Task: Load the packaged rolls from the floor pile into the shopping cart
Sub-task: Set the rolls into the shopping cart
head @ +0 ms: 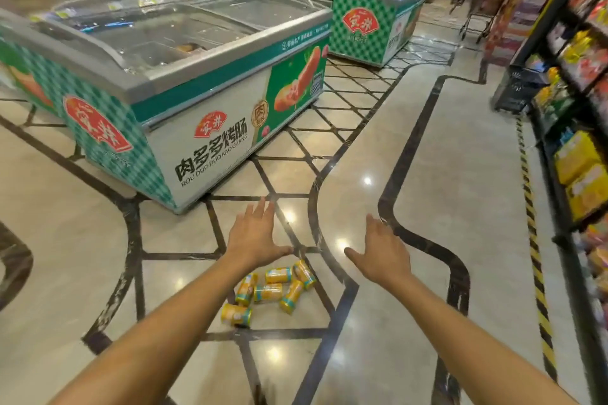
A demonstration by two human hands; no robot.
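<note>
Both hands (255,233) outstretched, fingers spread.

The person shows as two bare forearms, the left forearm (154,335) and the right forearm (460,335), slim and smooth, uncovered all the way from the lower edge of view. The left hand (255,233) and the right hand (381,251) are bare too, with slender fingers (262,209); their tips are blurred, so nails cannot be made out
</note>
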